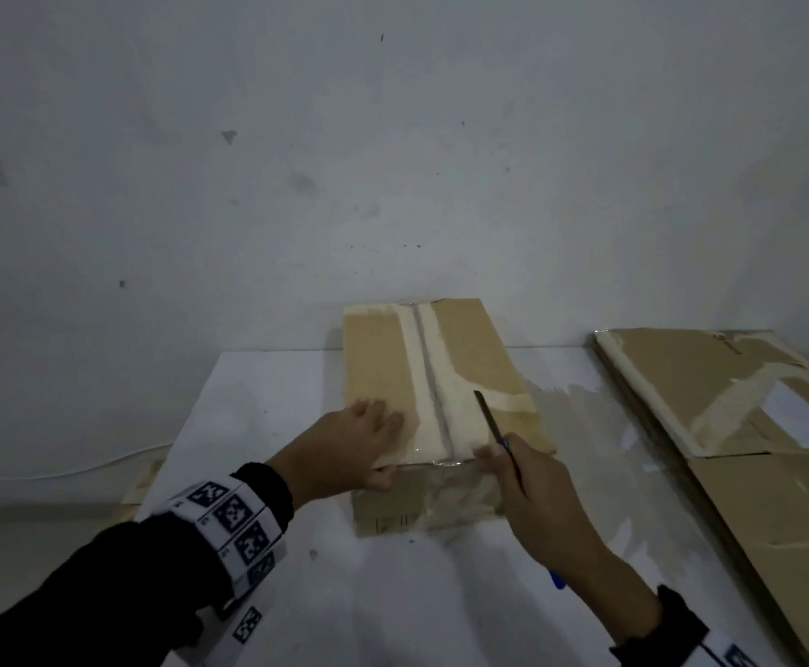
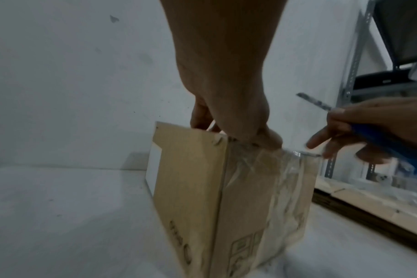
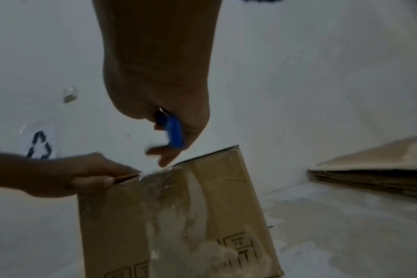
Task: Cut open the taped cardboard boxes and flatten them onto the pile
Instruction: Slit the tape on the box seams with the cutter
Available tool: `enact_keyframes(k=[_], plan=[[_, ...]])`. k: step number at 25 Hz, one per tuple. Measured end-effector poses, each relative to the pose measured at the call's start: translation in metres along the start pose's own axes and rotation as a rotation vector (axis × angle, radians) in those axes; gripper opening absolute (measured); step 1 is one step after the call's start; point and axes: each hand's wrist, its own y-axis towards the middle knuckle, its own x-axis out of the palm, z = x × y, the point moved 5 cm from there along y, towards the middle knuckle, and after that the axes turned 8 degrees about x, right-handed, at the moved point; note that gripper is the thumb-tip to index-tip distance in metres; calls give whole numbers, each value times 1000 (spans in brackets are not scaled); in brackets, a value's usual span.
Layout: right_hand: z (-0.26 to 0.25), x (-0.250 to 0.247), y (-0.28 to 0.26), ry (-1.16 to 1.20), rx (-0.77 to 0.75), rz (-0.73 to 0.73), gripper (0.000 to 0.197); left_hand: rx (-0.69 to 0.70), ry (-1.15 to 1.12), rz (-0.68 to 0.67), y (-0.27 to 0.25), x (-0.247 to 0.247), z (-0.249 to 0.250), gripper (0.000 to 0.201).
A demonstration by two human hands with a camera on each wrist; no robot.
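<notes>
Since the box wants to slide, quick rundown:
left hand (image 1: pixel 361 438): flat, fingers straight, pinning the box (image 1: pixel 433 377) to the tabletop (image 1: pixel 258 406).
tape seam (image 1: pixel 433 382): facing up, uncut I think.
right hand (image 1: pixel 544 493): grip clenched on the blue knife (image 1: pixel 496 433), blade up, at the near edge.
pile (image 1: pixel 739 426): flattened cardboard, far right.

One upright taped cardboard box (image 1: pixel 436 406) stands at centre of the white table (image 1: pixel 392 594). One pile of flattened cardboard (image 1: pixel 748 426) lies at 3 o'clock of it; its sheet count cannot be determined. One blue-handled knife (image 1: pixel 493 430), two hands: left hand (image 1: pixel 344 450), right hand (image 1: pixel 537 493).
</notes>
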Motion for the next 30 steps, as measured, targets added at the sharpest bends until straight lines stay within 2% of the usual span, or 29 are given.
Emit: enact_keyframes(k=[2,4,6,8,11,14,16,20,24,30], plan=[[6,5,-13,-97,15,1,23,41,189,133,-2,19,0,54],[11,16,-26,-282,55,-98,12,98,245,246,-1,32,5,52],[15,23,-33,-407,76,-147,34,111,245,321,-1,39,8,52],[12,28,-38,-516,27,-176,48,118,235,378,1,40,11,52],[6,33,-38,-586,16,-159,53,111,235,419,5,37,16,51],[2,32,-30,-631,68,-119,56,94,223,463,6,35,18,53],[-1,32,-26,-646,23,-56,58,95,235,487,4,36,19,54],[-5,32,-19,-579,-6,22,51,92,234,523,5,37,18,53],[-1,41,-10,-636,91,-19,43,86,232,566,4,37,18,52],[-1,32,-13,-615,157,-53,45,71,234,597,4,35,19,52]])
